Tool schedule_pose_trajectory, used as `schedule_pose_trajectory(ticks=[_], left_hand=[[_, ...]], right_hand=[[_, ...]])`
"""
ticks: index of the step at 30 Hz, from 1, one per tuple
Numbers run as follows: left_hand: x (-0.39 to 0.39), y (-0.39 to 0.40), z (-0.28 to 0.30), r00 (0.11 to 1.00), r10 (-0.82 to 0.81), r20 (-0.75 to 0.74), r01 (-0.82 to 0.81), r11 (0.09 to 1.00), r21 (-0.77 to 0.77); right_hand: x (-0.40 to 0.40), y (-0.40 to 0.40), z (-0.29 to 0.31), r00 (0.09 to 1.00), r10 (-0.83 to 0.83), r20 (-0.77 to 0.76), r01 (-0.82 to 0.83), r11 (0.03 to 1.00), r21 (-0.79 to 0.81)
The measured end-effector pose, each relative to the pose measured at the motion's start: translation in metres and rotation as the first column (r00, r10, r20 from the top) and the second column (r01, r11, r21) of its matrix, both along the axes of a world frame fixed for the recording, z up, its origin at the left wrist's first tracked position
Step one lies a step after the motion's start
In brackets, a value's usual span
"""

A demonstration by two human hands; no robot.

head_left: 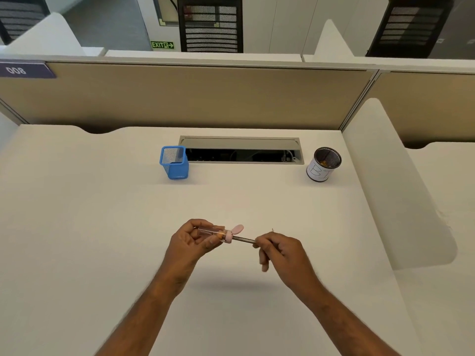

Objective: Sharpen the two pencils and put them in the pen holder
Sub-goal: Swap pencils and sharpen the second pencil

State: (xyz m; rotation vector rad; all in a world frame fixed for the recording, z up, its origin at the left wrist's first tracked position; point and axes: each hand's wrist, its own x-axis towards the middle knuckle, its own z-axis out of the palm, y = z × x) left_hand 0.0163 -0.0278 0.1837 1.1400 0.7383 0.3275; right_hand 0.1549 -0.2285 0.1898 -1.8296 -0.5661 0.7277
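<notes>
White desk (pixel 102 214); dark thin pencil (pixel 244 239) in clear, pink-capped sharpener (pixel 218 233).

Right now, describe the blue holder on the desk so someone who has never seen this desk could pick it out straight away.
Start at the long open cable tray set into the far side of the white desk. At its left end stands the blue pen holder, a square mesh cup. The only other cup, past the tray's right end, is round, black-rimmed and wrapped in white paper.
</notes>
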Motion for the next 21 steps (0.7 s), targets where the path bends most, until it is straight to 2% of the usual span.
schedule_pose_trajectory(ticks=[3, 6, 10, 16, 19, 21], left_hand=[[0.001, -0.002, 0.002, 0.999, -0.032, -0.015, 0.033, 0.999, 0.025], [0.003, -0.004, 0.001, 0.999, -0.035, -0.038, 0.036, 0.999, 0.040], [0.004, -0.010, 0.002, 0.999, -0.022, -0.034, 0.023, 0.999, 0.042], [0.007, -0.011, 0.002, 1.000, -0.024, -0.006, 0.024, 0.999, 0.026], [0.007, -0.010, 0.001, 0.999, -0.038, -0.004, 0.038, 0.999, 0.026], [0.007, -0.009, 0.002, 0.998, -0.058, -0.005, 0.058, 0.998, 0.035]], right_hand=[[-0.002, 0.002, -0.003, 0.989, -0.016, -0.144, 0.012, 1.000, -0.025], [-0.002, 0.000, -0.005, 0.985, -0.043, -0.165, 0.044, 0.999, 0.002], [0.001, -0.007, -0.005, 0.998, -0.003, -0.063, 0.007, 0.998, 0.065], [0.003, -0.010, -0.005, 0.989, -0.003, 0.150, -0.001, 1.000, 0.029], [0.007, -0.009, -0.003, 0.988, 0.049, 0.146, -0.048, 0.999, -0.011], [0.009, -0.005, -0.002, 0.998, 0.061, 0.027, -0.060, 0.997, -0.040]])
